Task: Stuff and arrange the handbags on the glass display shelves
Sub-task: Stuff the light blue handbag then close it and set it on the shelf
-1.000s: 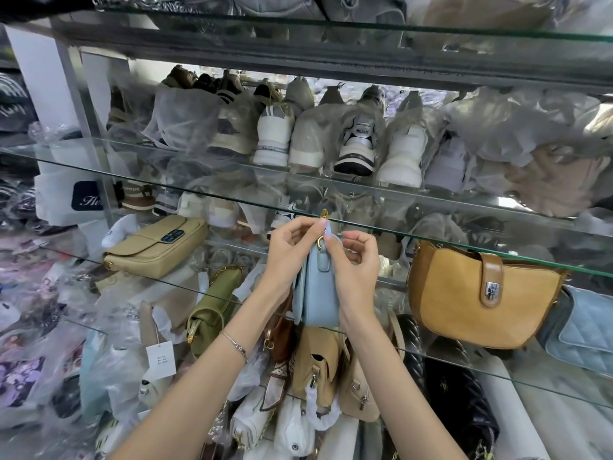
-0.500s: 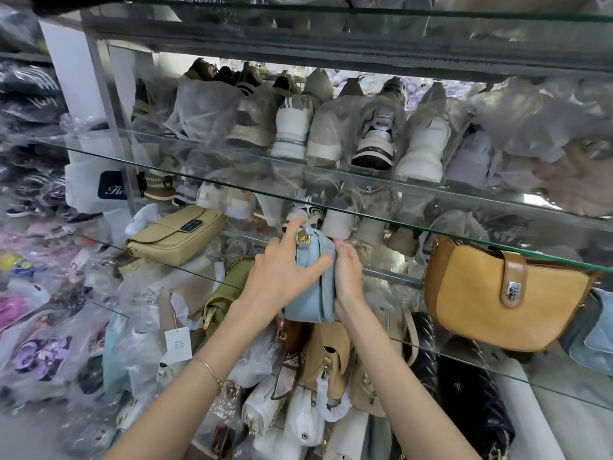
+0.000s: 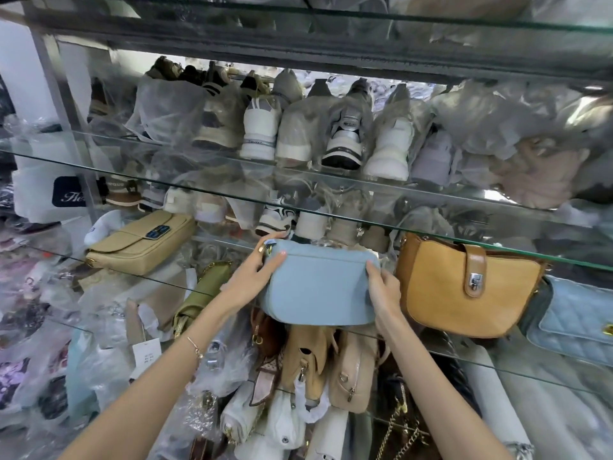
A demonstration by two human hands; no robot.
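The plain handbag (image 3: 318,287) is a soft powder blue, with a small gold fitting at one corner. The saddle bag (image 3: 464,287) is mustard yellow, its strap tab brown and its clasp silver. The quilted bag (image 3: 577,323) is pale blue in a diamond pattern. The flap bag (image 3: 139,240) is beige, the slim bag (image 3: 202,293) olive green, the sneaker (image 3: 258,127) white with grey stripes.

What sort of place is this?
Probably a shop or its stockroom: glass shelves with plastic-wrapped sneakers, a tan handbag, a hand-held light blue handbag, and a paper tag below.
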